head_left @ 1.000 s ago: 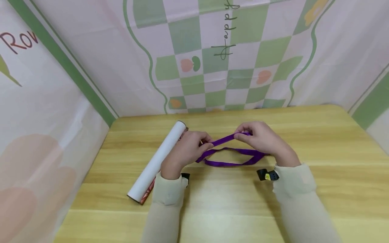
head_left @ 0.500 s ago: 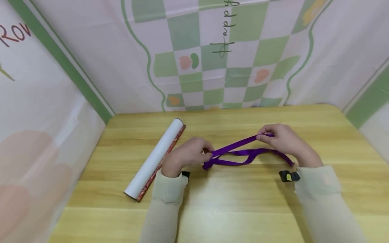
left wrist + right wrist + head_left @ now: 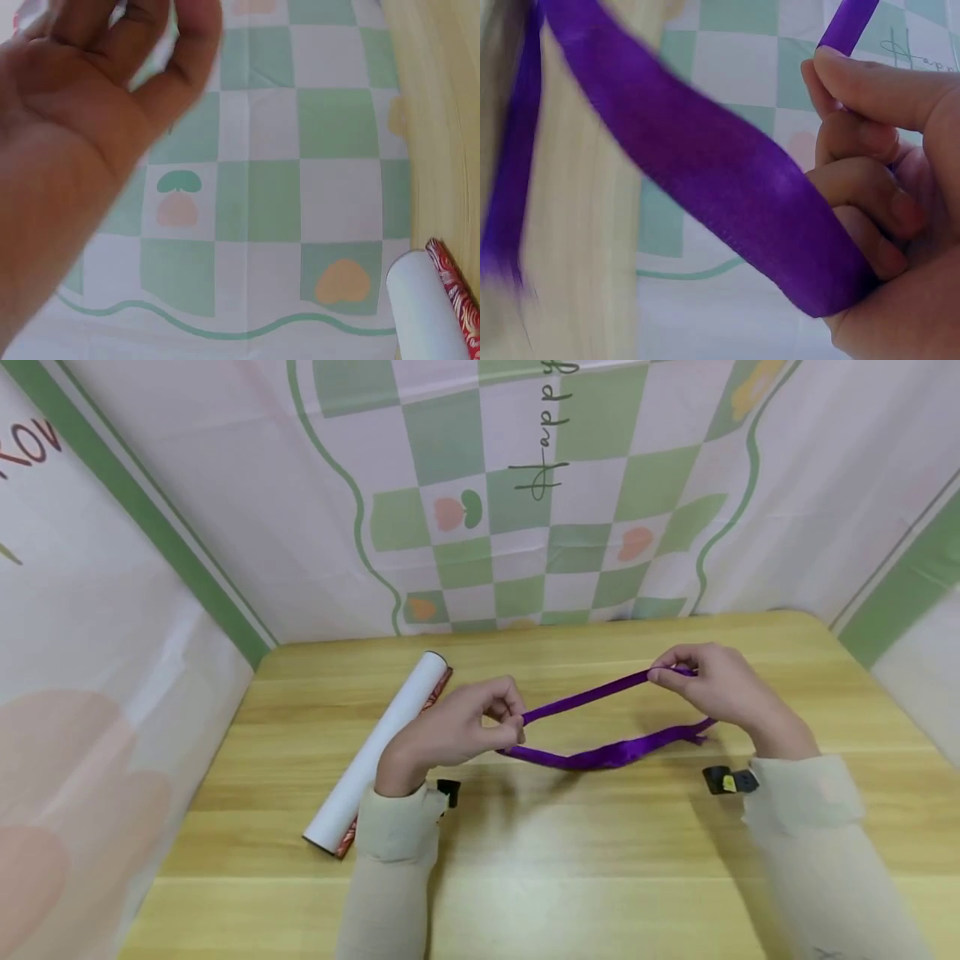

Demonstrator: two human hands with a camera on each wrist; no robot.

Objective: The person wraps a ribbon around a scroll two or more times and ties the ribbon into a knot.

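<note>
A purple ribbon (image 3: 588, 696) stretches between both hands above the table, with a lower length sagging below it. My left hand (image 3: 480, 718) pinches it at the left between thumb and fingers. Farther right and higher, my right hand (image 3: 712, 685) pinches the other end of the taut stretch. In the right wrist view, thumb and forefinger hold the ribbon (image 3: 847, 26), while a wide loop of it runs out from under the curled lower fingers. The left wrist view shows the left hand (image 3: 112, 82) with fingertips cut off at the top, so its hold is hidden there.
A white roll (image 3: 378, 752) with a red patterned strip (image 3: 438, 687) along its side lies on the wooden table (image 3: 600, 885), left of the left hand. A checked green and white cloth (image 3: 517, 552) hangs behind the table.
My right hand has moved right, drawing the ribbon into a longer stretch. Both hands have lifted slightly since half a second ago, and the lower ribbon has swung into one hanging length.
</note>
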